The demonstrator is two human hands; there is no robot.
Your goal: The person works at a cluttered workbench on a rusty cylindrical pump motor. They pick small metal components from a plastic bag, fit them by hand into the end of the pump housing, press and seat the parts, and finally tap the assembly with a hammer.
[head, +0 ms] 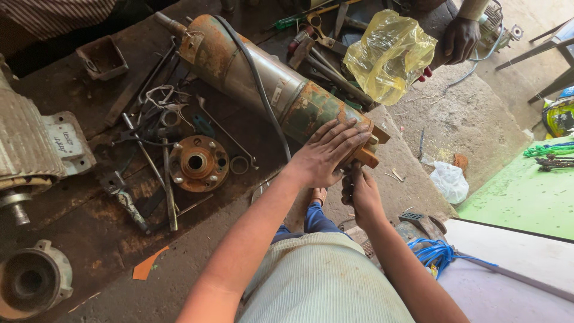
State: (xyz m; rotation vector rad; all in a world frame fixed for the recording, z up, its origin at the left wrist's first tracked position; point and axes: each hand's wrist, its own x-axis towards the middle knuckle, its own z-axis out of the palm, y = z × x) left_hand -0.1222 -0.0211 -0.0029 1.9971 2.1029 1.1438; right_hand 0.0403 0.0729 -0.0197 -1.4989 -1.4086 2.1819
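Fingers (342, 134) of L hand (326, 157) splayed flat on pump cylinder (263, 78); R hand (359, 190) fisted.

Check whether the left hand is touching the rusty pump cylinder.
Touching. The head view shows the left hand laid flat, fingers spread, on the near green end of the rusty pump cylinder, with no gap under the palm.

Single head-worn view, looking steeply down.
Camera sits close above the left hand (326, 154) and right hand (360, 194), facing forward over the floor beyond them; no second view.
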